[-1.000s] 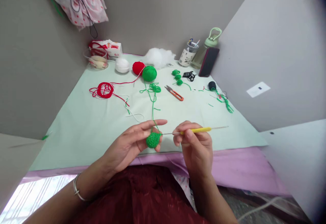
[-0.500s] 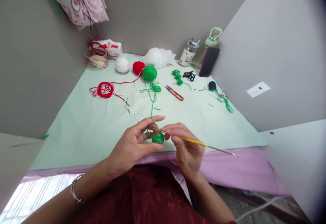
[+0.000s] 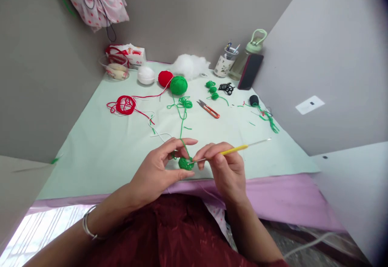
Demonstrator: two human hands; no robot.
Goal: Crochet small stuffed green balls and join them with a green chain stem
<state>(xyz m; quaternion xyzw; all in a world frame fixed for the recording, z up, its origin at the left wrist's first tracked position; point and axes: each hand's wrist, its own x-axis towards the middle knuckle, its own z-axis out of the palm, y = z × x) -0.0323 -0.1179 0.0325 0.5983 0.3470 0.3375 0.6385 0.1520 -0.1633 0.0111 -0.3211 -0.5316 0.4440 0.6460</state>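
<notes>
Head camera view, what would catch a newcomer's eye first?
Probably the green crochet piece, low in the middle, held in the left hand. Next, meeting it from the right, the yellow-handled hook in the right hand. Farther back, the red yarn ball sits beside the green yarn ball.

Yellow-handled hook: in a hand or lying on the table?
In hand: the right hand grips the yellow-handled hook, one tip at the green crochet piece.

From my head, the camera looks forward and down, over my nearby hands [image 3: 154, 173], to the far wall [image 3: 188, 20].
</notes>
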